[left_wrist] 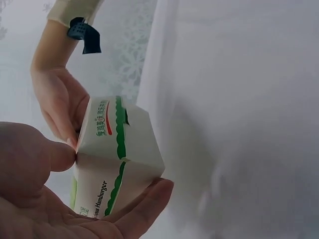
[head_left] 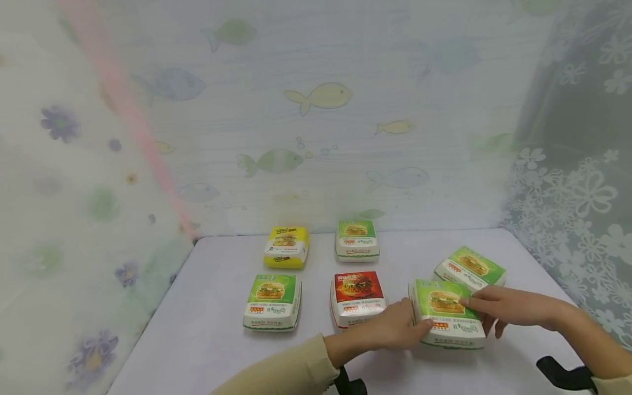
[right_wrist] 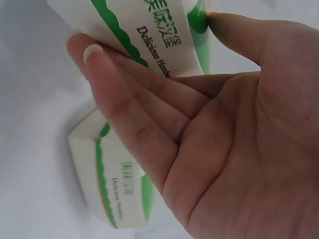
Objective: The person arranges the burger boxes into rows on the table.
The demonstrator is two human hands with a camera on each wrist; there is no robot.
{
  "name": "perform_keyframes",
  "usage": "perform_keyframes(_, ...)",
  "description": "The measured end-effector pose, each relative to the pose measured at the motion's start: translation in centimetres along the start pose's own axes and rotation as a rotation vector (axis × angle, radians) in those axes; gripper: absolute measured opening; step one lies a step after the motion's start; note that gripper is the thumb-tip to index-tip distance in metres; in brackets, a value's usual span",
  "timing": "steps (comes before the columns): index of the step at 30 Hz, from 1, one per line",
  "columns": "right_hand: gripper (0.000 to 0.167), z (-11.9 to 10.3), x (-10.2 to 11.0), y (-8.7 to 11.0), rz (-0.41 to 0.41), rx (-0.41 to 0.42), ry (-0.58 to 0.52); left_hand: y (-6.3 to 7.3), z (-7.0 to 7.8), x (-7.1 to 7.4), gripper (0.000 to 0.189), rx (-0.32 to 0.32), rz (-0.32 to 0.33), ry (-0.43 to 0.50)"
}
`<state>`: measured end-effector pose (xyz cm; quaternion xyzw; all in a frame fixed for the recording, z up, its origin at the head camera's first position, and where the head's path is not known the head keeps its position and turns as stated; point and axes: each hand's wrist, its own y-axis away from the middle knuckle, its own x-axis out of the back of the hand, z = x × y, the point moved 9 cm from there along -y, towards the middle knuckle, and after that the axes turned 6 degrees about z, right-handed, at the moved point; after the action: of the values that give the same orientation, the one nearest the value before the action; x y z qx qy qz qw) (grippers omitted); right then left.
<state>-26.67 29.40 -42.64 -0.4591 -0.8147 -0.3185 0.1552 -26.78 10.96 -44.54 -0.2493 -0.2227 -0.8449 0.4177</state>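
Observation:
Both hands hold a green-and-white paper hamburger box [head_left: 446, 323] at the right front of the table. My left hand [head_left: 395, 329] grips its left side, thumb at the top edge and fingers at the lower side in the left wrist view. At the opposite side my right hand [head_left: 513, 308] pinches it, thumb on the green lid and fingers along the side. The box bottom [left_wrist: 137, 144] shows tilted over the white surface. Close behind, a second green hamburger box [head_left: 474, 264] sits turned at an angle. A red hamburger box [head_left: 357, 288] stands left, partly behind my left hand.
Farther left is another green hamburger box [head_left: 271, 302]. In the back row are a yellow hamburger box [head_left: 287, 247] and one more green box [head_left: 357, 241]. The white table [head_left: 207, 318] meets a fish-print curtain [head_left: 316, 164] at the back, with patterned curtains on both sides.

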Motion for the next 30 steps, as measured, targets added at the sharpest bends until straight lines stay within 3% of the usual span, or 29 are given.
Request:
perform_keyframes(4, 0.038, -1.3, 1.1, -0.3, 0.066, 0.009, 0.038, -0.3, 0.8, 1.7, 0.064, -0.049, 0.027, -0.068)
perform_keyframes(7, 0.039, -2.1, 1.6, -0.7, 0.106, 0.006, 0.053, -0.7, 1.0, 2.9, 0.068, -0.052, 0.051, -0.094)
perform_keyframes(17, 0.045, -4.5, 4.2, -2.8, 0.191, 0.042, 0.076, -3.3, 1.7, 6.2, 0.064, -0.062, 0.11, 0.045)
perform_keyframes(27, 0.064, -5.6, 5.8, -5.7, 0.313, 0.034, 0.112, -6.2, 0.2, 7.7, 0.066, 0.026, 0.169, 0.153)
perform_keyframes(30, 0.068, -5.7, 6.3, -6.4, 0.368, 0.02, 0.142, -7.2, 0.2, 8.2, 0.064, 0.014, 0.213, 0.162)
